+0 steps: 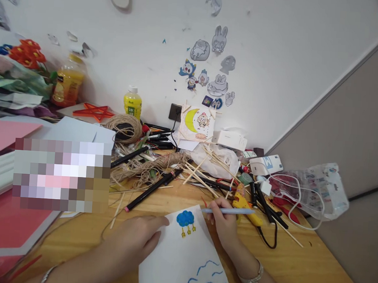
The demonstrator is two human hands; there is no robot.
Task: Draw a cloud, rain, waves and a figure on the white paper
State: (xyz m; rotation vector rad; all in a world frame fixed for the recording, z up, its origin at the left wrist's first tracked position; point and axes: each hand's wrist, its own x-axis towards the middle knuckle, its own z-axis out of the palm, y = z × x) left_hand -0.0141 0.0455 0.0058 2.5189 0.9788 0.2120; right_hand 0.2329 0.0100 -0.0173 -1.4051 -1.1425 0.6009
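Note:
A white sheet of paper point(185, 256) lies on the wooden desk point(299, 268) in front of me. It bears a blue cloud with small yellow stars point(186, 221) and wavy blue lines lower down. My left hand point(135, 236) rests flat on the sheet's left edge, fingers stretched out. My right hand point(224, 222) is closed round a light blue pen point(228, 211), held level just right of the cloud. A bracelet sits on my right wrist.
Black markers point(151, 186), thin wooden sticks point(200, 172), twine point(126, 127), a yellow glue gun point(245, 204) with its cord, a white charger cable and a plastic bag point(320, 190) crowd the desk's back. Pink and white card sheets point(4, 228) lie left. Bottles stand against the wall.

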